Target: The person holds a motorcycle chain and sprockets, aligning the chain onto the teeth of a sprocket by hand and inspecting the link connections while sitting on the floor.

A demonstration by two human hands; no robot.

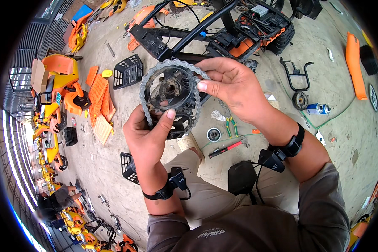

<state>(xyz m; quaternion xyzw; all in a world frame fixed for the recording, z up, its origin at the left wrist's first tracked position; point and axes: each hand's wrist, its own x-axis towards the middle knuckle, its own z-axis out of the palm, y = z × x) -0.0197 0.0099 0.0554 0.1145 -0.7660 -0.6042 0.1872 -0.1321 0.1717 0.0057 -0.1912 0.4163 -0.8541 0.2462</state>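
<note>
Both hands on the chainring assembly [171, 95], held up off the floor, in front of the wearer. Left hand [147, 136] grips its lower left edge: thumb on the near face, fingers mostly hidden behind. Right hand [237, 90] is at the upper right edge, thumb and index closed narrow on the roller chain [145, 103]; other fingers curled, can't tell if they touch the ring.

Chain runs around the rim, over the top and down both sides; the hub in the middle looks grimy. More dark cut-outs show under the left thumb; can't tell if that's the same piece.

Beyond the grip: black bike frame [197, 30], partly stripped, wiring exposed. Left of the grip: black plastic basket [128, 71], then orange body panels [99, 94], scooters [56, 107] further out. Below and right of the grip, on the floor: small sprocket [213, 134], green-and-yellow-handled pliers [232, 127], claw hammer [229, 148] with red-and-black handle just beside them. Well right of the grip: black tubular bracket [298, 80], round hub part [300, 101], two blue cans [318, 109] next to it.
</note>
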